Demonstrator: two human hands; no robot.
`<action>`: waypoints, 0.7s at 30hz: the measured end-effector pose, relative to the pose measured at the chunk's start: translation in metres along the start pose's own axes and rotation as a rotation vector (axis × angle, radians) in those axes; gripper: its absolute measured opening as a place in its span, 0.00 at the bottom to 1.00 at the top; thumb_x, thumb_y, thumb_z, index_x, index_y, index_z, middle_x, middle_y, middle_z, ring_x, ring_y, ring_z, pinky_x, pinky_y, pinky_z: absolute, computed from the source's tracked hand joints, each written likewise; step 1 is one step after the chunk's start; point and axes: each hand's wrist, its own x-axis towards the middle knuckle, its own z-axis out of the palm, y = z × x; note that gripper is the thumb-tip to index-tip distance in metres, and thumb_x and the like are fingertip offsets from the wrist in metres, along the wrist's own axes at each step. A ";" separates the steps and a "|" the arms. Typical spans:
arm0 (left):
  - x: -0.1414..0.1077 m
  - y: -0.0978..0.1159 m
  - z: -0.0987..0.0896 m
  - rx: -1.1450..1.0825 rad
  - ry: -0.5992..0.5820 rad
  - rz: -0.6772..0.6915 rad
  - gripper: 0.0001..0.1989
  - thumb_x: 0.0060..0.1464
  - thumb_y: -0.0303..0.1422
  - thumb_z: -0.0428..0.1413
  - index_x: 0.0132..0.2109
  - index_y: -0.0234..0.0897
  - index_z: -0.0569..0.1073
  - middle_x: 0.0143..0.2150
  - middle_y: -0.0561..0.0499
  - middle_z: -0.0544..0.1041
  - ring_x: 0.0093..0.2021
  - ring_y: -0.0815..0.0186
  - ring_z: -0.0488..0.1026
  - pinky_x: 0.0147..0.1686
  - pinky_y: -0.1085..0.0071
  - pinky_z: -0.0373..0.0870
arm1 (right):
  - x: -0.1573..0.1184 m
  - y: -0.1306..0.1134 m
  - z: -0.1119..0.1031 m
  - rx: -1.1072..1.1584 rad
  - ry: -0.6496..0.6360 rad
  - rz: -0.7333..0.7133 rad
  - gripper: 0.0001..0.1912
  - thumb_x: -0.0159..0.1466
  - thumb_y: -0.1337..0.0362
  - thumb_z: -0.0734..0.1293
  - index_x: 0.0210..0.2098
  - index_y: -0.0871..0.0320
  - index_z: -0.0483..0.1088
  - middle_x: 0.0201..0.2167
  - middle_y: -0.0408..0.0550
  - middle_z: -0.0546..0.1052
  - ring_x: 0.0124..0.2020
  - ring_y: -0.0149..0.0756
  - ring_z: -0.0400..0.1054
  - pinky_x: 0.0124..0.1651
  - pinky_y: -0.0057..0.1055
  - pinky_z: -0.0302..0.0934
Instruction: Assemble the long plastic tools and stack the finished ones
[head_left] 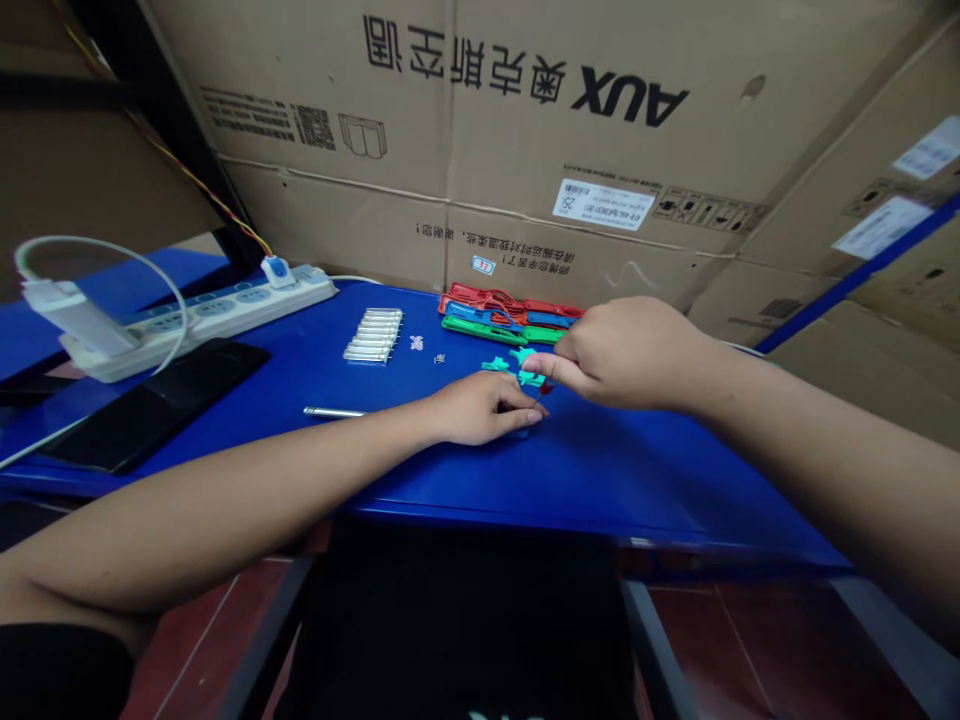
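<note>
I've got R hand (634, 350) closed on red tool (547, 387) (driver, prob), shaft angled down to L hand (476, 408) fingertips, above table (600, 470). Can't tell L grip, contact pt hidden. Green bits (495, 365) just past L fingers. Next move needs L steady, tip aligned imo.

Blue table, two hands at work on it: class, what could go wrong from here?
The red-handled tool in the right hand reaches close to the fingertips of the left hand, so a slip might jab them. The turquoise pieces lie loose beside both hands and could get knocked away. The left forearm partly hides a silvery rod, which it might nudge.
</note>
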 end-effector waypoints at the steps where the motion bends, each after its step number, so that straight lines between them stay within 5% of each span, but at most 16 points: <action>1: 0.001 -0.001 0.000 -0.028 0.002 -0.005 0.13 0.65 0.38 0.53 0.47 0.39 0.80 0.40 0.49 0.82 0.42 0.66 0.76 0.45 0.69 0.69 | -0.001 0.004 0.000 0.038 0.027 -0.046 0.32 0.71 0.45 0.52 0.34 0.60 0.78 0.29 0.55 0.78 0.29 0.41 0.71 0.27 0.31 0.48; 4: 0.002 -0.002 0.000 -0.044 -0.017 -0.025 0.13 0.65 0.37 0.53 0.43 0.38 0.81 0.38 0.50 0.81 0.39 0.67 0.76 0.43 0.70 0.70 | -0.003 0.014 0.001 0.168 0.089 -0.274 0.19 0.67 0.52 0.62 0.48 0.58 0.75 0.44 0.54 0.78 0.39 0.42 0.72 0.32 0.31 0.55; 6: 0.002 -0.001 0.000 0.000 -0.031 -0.015 0.13 0.65 0.38 0.54 0.46 0.39 0.81 0.39 0.49 0.81 0.41 0.65 0.75 0.45 0.68 0.70 | -0.002 0.016 0.001 0.200 0.064 -0.375 0.13 0.68 0.61 0.62 0.46 0.58 0.75 0.43 0.53 0.78 0.41 0.40 0.71 0.34 0.32 0.57; 9: -0.001 0.002 -0.001 0.118 -0.044 -0.021 0.18 0.57 0.43 0.61 0.52 0.41 0.79 0.47 0.47 0.79 0.49 0.60 0.74 0.51 0.64 0.69 | 0.002 0.012 0.001 0.145 -0.001 -0.322 0.14 0.69 0.65 0.59 0.38 0.61 0.76 0.34 0.52 0.78 0.35 0.39 0.71 0.33 0.32 0.55; 14: -0.002 0.004 -0.002 0.176 -0.077 -0.084 0.27 0.48 0.44 0.67 0.54 0.39 0.76 0.51 0.46 0.77 0.51 0.57 0.74 0.50 0.64 0.70 | 0.005 0.001 0.003 0.029 -0.040 -0.230 0.23 0.72 0.55 0.55 0.31 0.61 0.75 0.26 0.53 0.77 0.27 0.39 0.67 0.28 0.33 0.47; 18: -0.001 0.004 -0.001 0.186 -0.080 -0.089 0.25 0.49 0.41 0.67 0.53 0.37 0.76 0.50 0.45 0.77 0.51 0.57 0.73 0.52 0.63 0.69 | 0.004 0.001 0.007 0.092 0.039 -0.247 0.21 0.71 0.51 0.56 0.40 0.61 0.72 0.35 0.54 0.78 0.29 0.39 0.67 0.27 0.32 0.45; 21: -0.001 0.004 -0.001 0.191 -0.083 -0.083 0.24 0.50 0.41 0.67 0.53 0.37 0.77 0.49 0.45 0.76 0.52 0.56 0.73 0.54 0.61 0.68 | 0.003 0.004 0.008 0.207 0.017 -0.313 0.13 0.67 0.58 0.63 0.46 0.60 0.69 0.42 0.53 0.76 0.34 0.38 0.68 0.29 0.30 0.49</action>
